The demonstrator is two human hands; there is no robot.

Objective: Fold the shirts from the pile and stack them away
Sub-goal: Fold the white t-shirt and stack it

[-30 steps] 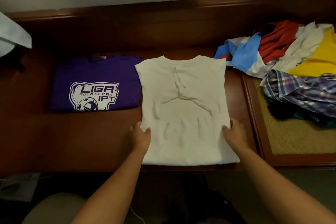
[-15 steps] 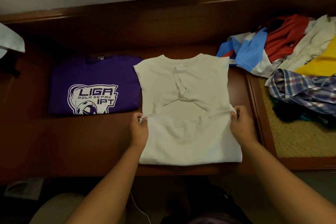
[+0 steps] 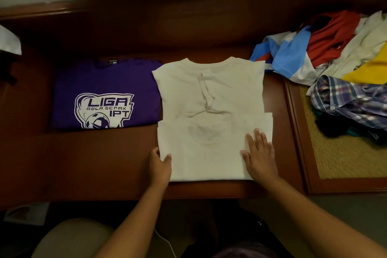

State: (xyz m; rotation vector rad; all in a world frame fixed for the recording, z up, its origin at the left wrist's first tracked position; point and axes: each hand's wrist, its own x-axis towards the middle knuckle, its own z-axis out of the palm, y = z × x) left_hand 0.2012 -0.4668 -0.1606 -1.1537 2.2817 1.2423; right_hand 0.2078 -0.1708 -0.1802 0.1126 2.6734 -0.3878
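A white shirt (image 3: 211, 94) lies back-up in the middle of the wooden desk (image 3: 104, 153), sleeves folded in, its lower part doubled up over itself. My left hand (image 3: 160, 164) grips the folded layer's left edge, thumb on top. My right hand (image 3: 259, 153) lies flat with fingers spread on the fold's right side. A folded purple shirt (image 3: 104, 94) with a white "LIGA BOLA SEPAK IPT" print lies to the left, touching the white one. The pile of unfolded shirts (image 3: 335, 52), red, blue, yellow, cream and plaid, sits at the right.
A woven mat in a wooden frame (image 3: 343, 157) lies under the pile at the right. The desk's raised back board (image 3: 167, 19) runs along the wall. A white object (image 3: 9, 42) pokes in at the far left. My knee (image 3: 69, 236) is below the desk edge.
Both hands lifted the white shirt's lower part by its side edges and laid it back doubled over. My right hand then let go and now lies flat on it.
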